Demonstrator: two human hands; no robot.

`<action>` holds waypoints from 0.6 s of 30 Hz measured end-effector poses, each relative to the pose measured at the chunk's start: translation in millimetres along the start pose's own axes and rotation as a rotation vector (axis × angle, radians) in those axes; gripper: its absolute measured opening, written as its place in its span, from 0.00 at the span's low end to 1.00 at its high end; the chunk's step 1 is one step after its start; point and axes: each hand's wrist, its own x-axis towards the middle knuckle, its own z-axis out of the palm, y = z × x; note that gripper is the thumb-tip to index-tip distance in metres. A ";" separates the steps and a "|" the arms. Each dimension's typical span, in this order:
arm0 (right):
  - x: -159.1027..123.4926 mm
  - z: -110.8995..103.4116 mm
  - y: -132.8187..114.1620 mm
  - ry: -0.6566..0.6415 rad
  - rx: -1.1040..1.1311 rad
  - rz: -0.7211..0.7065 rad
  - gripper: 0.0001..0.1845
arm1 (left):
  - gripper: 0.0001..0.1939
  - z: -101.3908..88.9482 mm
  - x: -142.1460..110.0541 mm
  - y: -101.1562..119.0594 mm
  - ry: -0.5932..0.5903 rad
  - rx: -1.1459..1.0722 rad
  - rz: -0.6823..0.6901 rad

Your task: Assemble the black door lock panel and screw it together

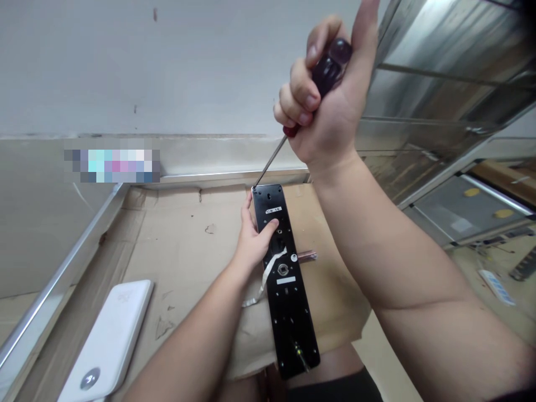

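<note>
A long black panel [293, 318] with screw holes, white labels and a square socket lies tilted across the cardboard, its lower end jutting past the near edge. My left hand [253, 237] grips its left side near the top, the thumb over the face. In my right hand [329, 106], a screwdriver [273, 158] is held by its dark handle, fingers wrapped round it and thumb raised. The tip meets the panel's upper left corner. A pale ribbon cable [270, 273] trails from the panel's middle. A copper-coloured piece [307, 256] sticks out on the right.
Worn cardboard [188, 240] covers the bench, bordered by a metal rim [218, 177]. At left lies a white rounded device [111, 335] with a round lens-like spot. Metal panels [439, 95] rise at right; a white power strip [497, 287] lies lower down.
</note>
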 end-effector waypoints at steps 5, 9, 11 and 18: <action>3.8 4.7 4.4 -0.024 0.232 -0.061 0.25 | 0.49 1.1 0.1 0.9 0.023 0.000 -0.021; 11.6 4.9 9.5 -0.073 0.167 -0.182 0.17 | 0.47 0.6 -0.3 0.8 0.008 0.007 -0.013; 15.7 0.3 14.0 -0.185 -0.091 -0.190 0.14 | 0.47 0.1 0.5 0.1 0.016 0.013 0.005; -0.9 -11.6 57.4 -0.737 -1.039 0.025 0.07 | 0.48 -1.6 3.9 -2.5 0.008 0.059 0.064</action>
